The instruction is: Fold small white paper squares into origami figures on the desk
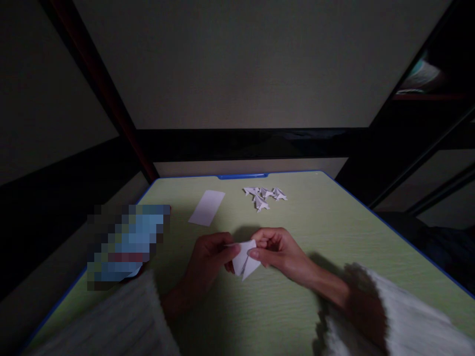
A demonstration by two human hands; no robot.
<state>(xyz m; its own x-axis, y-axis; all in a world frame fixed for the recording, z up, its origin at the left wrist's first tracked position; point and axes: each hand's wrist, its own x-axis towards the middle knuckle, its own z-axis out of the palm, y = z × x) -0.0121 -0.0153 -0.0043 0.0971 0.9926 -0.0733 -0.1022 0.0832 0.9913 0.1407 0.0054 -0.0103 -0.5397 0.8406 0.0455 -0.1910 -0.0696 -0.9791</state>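
A small folded piece of white paper (249, 262) is held between my two hands above the table, its pointed flaps hanging downward. My left hand (213, 254) pinches its left edge, thumb on top. On the other side, my right hand (276, 252) grips the upper right part between thumb and fingers. Beyond the hands lie several small folded paper figures (261, 202), grouped close together and shaped somewhat like frogs. A flat white sheet of paper (207, 207) rests to their left.
The light green table (326, 222) has a blue rim and a blue handle piece (243, 176) at its far edge. A pixelated blue item (129, 244) lies at the left edge. Cabinet panels (252, 64) stand close behind the table.
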